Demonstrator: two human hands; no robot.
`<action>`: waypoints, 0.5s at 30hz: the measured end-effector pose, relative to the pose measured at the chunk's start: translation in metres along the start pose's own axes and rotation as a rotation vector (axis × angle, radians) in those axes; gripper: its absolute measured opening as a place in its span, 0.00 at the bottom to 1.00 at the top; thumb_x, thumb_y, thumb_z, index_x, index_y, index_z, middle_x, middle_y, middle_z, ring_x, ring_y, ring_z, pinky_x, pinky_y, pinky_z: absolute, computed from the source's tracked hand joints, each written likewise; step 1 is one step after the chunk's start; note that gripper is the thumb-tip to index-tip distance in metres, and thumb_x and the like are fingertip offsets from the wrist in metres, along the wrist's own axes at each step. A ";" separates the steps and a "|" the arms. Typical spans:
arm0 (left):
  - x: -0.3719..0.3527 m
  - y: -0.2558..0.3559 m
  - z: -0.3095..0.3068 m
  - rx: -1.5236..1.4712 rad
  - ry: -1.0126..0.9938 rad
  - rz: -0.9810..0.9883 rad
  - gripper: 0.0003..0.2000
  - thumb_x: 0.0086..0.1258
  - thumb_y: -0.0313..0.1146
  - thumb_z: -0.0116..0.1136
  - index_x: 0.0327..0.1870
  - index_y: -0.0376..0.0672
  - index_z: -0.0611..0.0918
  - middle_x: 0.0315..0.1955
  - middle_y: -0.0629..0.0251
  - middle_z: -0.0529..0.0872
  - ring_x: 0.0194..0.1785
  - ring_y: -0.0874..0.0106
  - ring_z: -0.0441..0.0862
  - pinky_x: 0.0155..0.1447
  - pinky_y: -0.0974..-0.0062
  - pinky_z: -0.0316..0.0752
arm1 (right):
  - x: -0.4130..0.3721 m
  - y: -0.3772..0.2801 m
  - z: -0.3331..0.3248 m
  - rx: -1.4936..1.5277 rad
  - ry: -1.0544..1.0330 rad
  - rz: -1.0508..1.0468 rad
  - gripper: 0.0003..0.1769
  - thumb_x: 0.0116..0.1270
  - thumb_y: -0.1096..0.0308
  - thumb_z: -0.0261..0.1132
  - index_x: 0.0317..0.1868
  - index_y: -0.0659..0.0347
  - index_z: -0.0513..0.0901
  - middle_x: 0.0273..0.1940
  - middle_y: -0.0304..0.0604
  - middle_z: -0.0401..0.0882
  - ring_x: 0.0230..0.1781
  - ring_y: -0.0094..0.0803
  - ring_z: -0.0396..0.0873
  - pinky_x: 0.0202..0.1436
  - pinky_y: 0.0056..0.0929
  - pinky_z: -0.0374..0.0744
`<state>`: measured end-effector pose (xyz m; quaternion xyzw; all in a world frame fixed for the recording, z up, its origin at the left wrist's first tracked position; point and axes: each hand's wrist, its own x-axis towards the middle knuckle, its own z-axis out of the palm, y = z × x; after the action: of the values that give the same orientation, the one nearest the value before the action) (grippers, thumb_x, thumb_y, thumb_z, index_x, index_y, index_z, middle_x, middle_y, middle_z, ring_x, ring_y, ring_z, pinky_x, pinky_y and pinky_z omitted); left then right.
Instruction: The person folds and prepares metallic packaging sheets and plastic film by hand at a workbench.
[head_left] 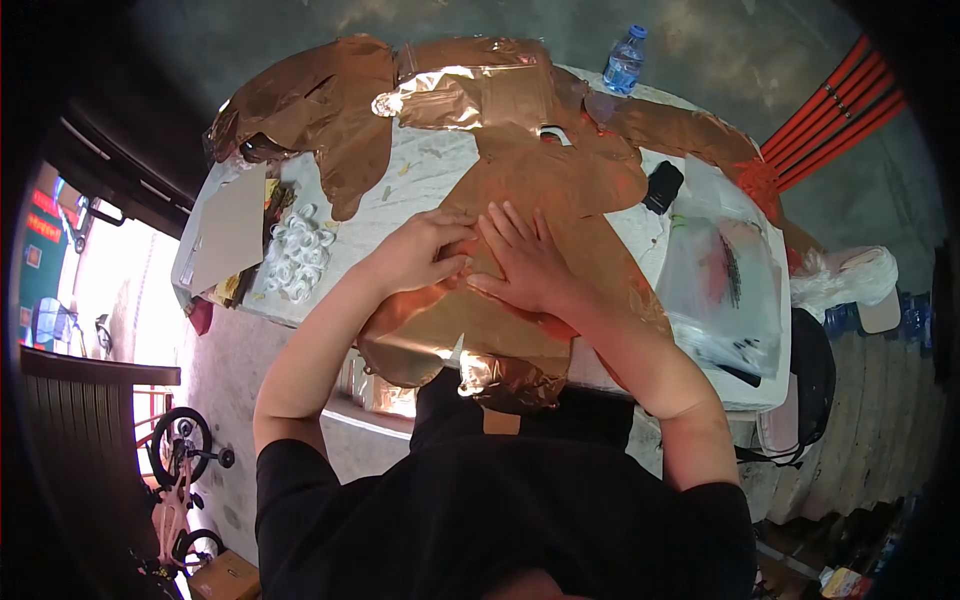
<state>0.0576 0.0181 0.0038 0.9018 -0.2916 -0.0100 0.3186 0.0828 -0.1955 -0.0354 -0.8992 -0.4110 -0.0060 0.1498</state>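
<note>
A large copper-coloured foil sheet (500, 320) lies in front of me, its near end hanging over the table's edge. On it rests my left hand (425, 248), fingers bent and pointing right, the fingertips near my other hand. Flat on the same foil is my right hand (525, 262), with its fingers spread and pointing away from me. Further back, more copper foil (300, 95) covers the far left part of the table, and a folded shiny foil piece (480, 95) lies at the far middle.
On the white table (400, 195) are a pile of white rings (298, 255), a grey board (228, 228), a water bottle (625, 62), a black object (663, 187) and clear plastic bags (720, 290). Red poles (835, 110) stand at the right; a bicycle (180, 460) is lower left.
</note>
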 end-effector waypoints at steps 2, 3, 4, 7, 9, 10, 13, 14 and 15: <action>0.000 0.001 0.000 0.084 -0.005 0.034 0.18 0.57 0.30 0.65 0.49 0.35 0.81 0.56 0.49 0.76 0.62 0.53 0.71 0.64 0.63 0.68 | -0.001 -0.001 -0.003 -0.001 -0.016 0.005 0.49 0.61 0.35 0.55 0.71 0.64 0.55 0.73 0.53 0.47 0.76 0.45 0.41 0.74 0.56 0.39; 0.000 0.001 0.001 0.082 -0.008 0.026 0.18 0.57 0.30 0.65 0.49 0.35 0.81 0.56 0.49 0.76 0.62 0.53 0.71 0.64 0.63 0.68 | -0.001 -0.002 -0.004 -0.009 -0.027 0.011 0.49 0.61 0.37 0.56 0.71 0.64 0.54 0.73 0.53 0.47 0.76 0.45 0.42 0.74 0.55 0.39; 0.000 0.000 0.003 0.080 0.029 0.045 0.17 0.56 0.31 0.64 0.46 0.36 0.82 0.55 0.50 0.77 0.61 0.53 0.72 0.63 0.63 0.69 | -0.001 -0.002 -0.004 -0.003 -0.031 0.008 0.49 0.61 0.37 0.56 0.71 0.64 0.54 0.73 0.53 0.47 0.76 0.45 0.42 0.74 0.55 0.39; -0.001 -0.001 0.003 0.079 0.067 0.065 0.15 0.55 0.31 0.64 0.44 0.36 0.83 0.54 0.51 0.79 0.59 0.54 0.74 0.62 0.63 0.69 | 0.000 -0.002 -0.003 0.002 -0.015 0.010 0.49 0.61 0.37 0.56 0.71 0.64 0.55 0.73 0.53 0.47 0.76 0.45 0.42 0.74 0.55 0.39; 0.000 -0.001 0.003 0.079 0.068 0.070 0.15 0.55 0.31 0.64 0.44 0.37 0.83 0.54 0.51 0.79 0.59 0.54 0.74 0.62 0.63 0.69 | 0.000 -0.002 -0.004 -0.009 -0.016 0.018 0.49 0.61 0.37 0.56 0.71 0.64 0.55 0.73 0.53 0.47 0.76 0.45 0.42 0.74 0.54 0.39; 0.000 -0.001 0.003 0.072 0.060 0.066 0.15 0.55 0.31 0.64 0.44 0.37 0.82 0.54 0.52 0.78 0.60 0.55 0.73 0.62 0.63 0.69 | 0.000 -0.002 -0.004 -0.008 -0.014 0.020 0.49 0.61 0.37 0.56 0.71 0.64 0.55 0.73 0.53 0.47 0.76 0.45 0.42 0.74 0.54 0.39; 0.002 -0.002 0.001 0.053 0.031 0.055 0.16 0.55 0.31 0.64 0.45 0.37 0.82 0.55 0.52 0.78 0.60 0.55 0.73 0.63 0.64 0.69 | 0.000 -0.002 -0.003 0.000 -0.013 0.021 0.49 0.61 0.37 0.56 0.71 0.64 0.55 0.73 0.53 0.47 0.76 0.44 0.42 0.74 0.55 0.39; 0.003 -0.002 0.000 0.041 0.013 0.044 0.16 0.55 0.30 0.65 0.45 0.37 0.82 0.55 0.52 0.78 0.61 0.55 0.73 0.63 0.64 0.69 | -0.001 -0.002 -0.003 0.000 -0.018 0.022 0.49 0.61 0.36 0.56 0.71 0.64 0.55 0.73 0.53 0.47 0.76 0.44 0.42 0.74 0.55 0.39; 0.002 -0.002 0.000 0.040 0.009 0.044 0.16 0.55 0.30 0.65 0.45 0.37 0.82 0.55 0.52 0.78 0.61 0.55 0.73 0.63 0.64 0.69 | -0.001 -0.002 -0.003 0.000 -0.023 0.022 0.49 0.61 0.36 0.56 0.71 0.64 0.55 0.73 0.53 0.46 0.76 0.44 0.41 0.74 0.55 0.39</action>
<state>0.0604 0.0180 0.0037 0.9014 -0.3099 0.0070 0.3022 0.0813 -0.1958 -0.0319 -0.9038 -0.4026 0.0059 0.1451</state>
